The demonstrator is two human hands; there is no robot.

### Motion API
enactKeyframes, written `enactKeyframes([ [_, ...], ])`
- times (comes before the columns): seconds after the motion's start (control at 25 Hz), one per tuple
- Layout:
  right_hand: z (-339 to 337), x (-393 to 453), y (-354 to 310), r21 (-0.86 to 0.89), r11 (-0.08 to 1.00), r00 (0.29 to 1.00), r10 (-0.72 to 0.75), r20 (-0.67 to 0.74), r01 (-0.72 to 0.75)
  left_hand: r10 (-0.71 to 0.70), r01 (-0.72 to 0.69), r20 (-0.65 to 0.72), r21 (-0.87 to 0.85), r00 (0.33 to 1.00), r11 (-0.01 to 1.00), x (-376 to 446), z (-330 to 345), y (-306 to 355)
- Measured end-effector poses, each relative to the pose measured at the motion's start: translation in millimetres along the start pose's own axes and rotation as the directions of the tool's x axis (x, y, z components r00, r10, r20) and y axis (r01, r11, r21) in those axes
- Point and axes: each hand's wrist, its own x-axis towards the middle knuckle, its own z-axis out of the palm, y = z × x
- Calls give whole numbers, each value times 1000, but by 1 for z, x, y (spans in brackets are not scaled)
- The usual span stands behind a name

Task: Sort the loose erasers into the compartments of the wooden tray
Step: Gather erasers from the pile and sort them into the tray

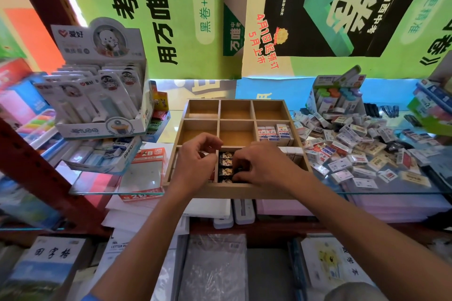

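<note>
A wooden tray (236, 120) with a three-by-three grid of compartments stands on a glass shelf. Several black patterned erasers (225, 162) are stacked in the front middle compartment. My right hand (263, 165) reaches into that compartment, its fingers curled on a black eraser there. My left hand (197, 157) hovers over the front left compartment with fingers curled; what it holds is hidden. White boxed erasers (275, 132) fill the middle right compartment. A large pile of loose erasers (352, 146) lies to the right of the tray.
A display box of correction tapes (100, 95) stands at left above a box of erasers (107, 154). A clear 2B box (144, 173) sits beside the tray. More stationery boxes (337, 95) stand behind the pile. Paper and notebooks lie on the shelf below.
</note>
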Motion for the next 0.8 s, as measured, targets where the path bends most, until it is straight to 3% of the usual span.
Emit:
enactKeyframes([
  [0.2, 6, -2, -3, -27, 998, 996, 46, -79, -49, 1, -2, 12, 31, 1000, 1000, -1, 0, 2],
  [0.32, 5, -11, 4, -8, 1000, 994, -10, -104, 10, -23, 20, 30, 68, 999, 997, -2, 2, 5],
  [0.44, 1, -34, 21, 28, 997, 967, -66, -248, 75, -103, 103, 32, 22, 994, 994, -1, 4, 11],
  [0.52, -3, -61, 39, 113, 993, 936, 0, -352, 42, -106, 106, -3, 65, 994, 992, -3, 10, 16],
  [0.68, -10, -131, 99, 248, 963, 835, 223, -503, -107, 73, -46, -117, 220, 990, 974, -13, 60, 46],
  [0.8, -16, -178, 144, 329, 916, 740, 385, -551, -231, 260, -260, 39, 279, 965, 924, -19, 126, 69],
])
